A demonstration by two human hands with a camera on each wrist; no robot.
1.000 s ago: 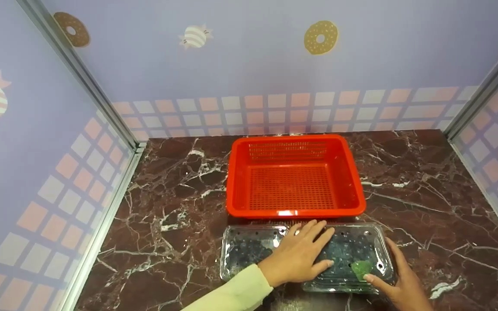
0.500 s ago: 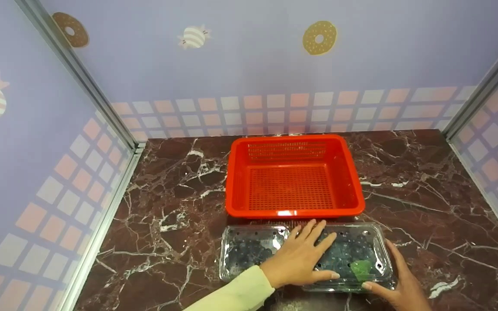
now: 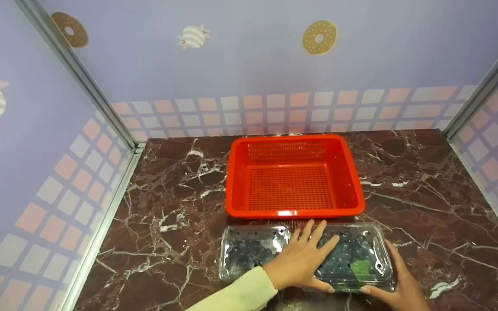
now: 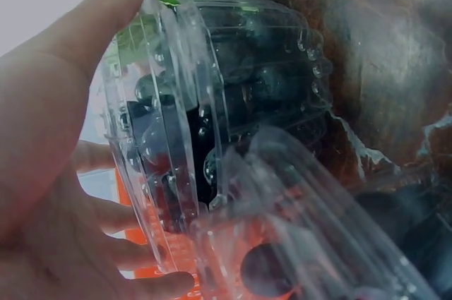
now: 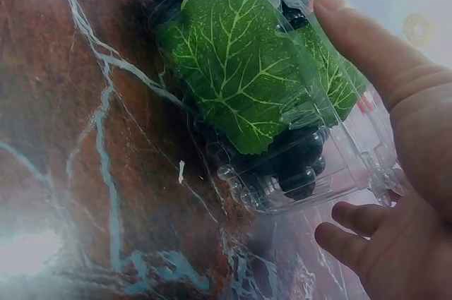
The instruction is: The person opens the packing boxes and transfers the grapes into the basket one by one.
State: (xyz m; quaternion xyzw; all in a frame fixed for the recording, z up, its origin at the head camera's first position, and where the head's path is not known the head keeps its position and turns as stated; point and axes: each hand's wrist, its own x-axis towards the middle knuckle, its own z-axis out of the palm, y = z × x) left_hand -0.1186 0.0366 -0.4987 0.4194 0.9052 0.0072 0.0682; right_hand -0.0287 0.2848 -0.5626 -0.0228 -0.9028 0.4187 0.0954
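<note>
A clear plastic clamshell box (image 3: 348,250) of dark round fruit, with a green leaf (image 5: 233,67) inside, lies on the counter. My left hand (image 3: 298,261) rests on the left part of its lid, fingers straight and spread, thumb near the front edge. My right hand (image 3: 404,280) grips the box's right end, thumb at the front edge and fingers along the side. Another clear clamshell box (image 3: 249,248) of dark fruit sits just left of it, partly covered by my left hand and sleeve. In the left wrist view, both boxes appear close together.
Just behind the boxes stands a red plastic basket (image 3: 294,213) with a perforated floor. The dark marbled counter (image 3: 180,242) is bounded by patterned panels at the left, back (image 3: 249,65) and right.
My left thumb has slid from on top of the lid down to the front edge. The right thumb has also shifted slightly toward that edge. Both boxes stay in place.
</note>
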